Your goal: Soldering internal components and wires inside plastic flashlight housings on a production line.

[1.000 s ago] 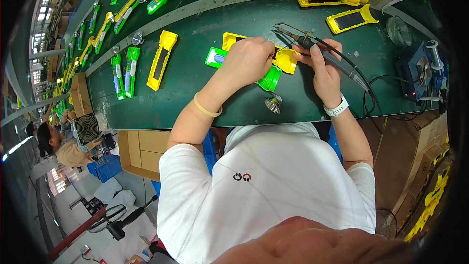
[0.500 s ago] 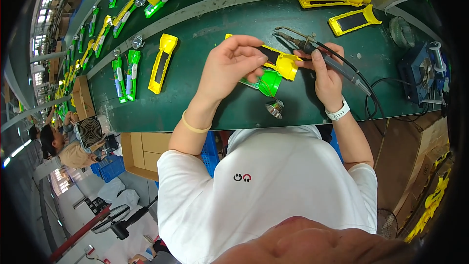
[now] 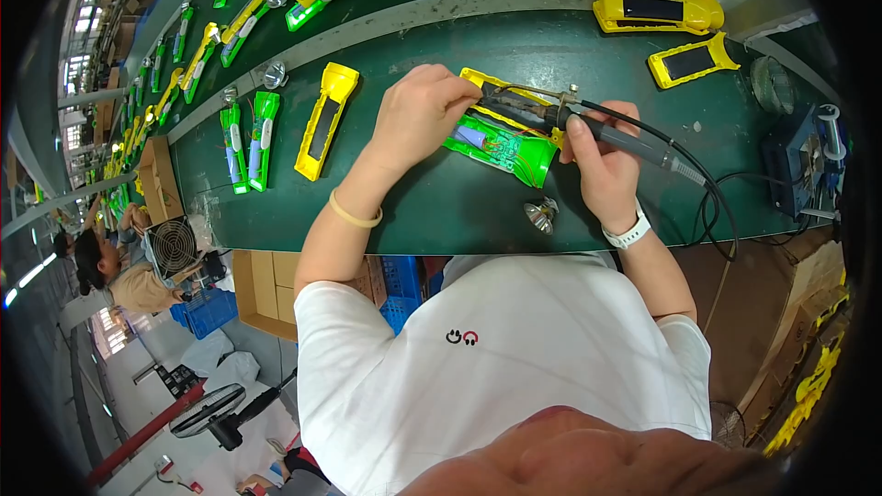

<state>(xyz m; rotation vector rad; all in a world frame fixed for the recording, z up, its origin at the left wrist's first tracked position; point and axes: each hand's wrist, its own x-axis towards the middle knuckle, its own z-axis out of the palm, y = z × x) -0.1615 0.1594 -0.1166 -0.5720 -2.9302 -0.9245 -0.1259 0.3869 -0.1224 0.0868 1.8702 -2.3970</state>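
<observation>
While our left hand is pinning the open green housing near the desk's front edge, fingers together on it, we are gripping the soldering iron in our right hand, fingers clamped, apparently mid-soldering, so the tip needs steady placement.

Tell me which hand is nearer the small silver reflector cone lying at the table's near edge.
Right. The right hand, gripping the soldering iron, sits just above the reflector cone. The left hand rests farther off, on the open green casing.

Bare mat nearside (silver reflector intrudes).
</observation>
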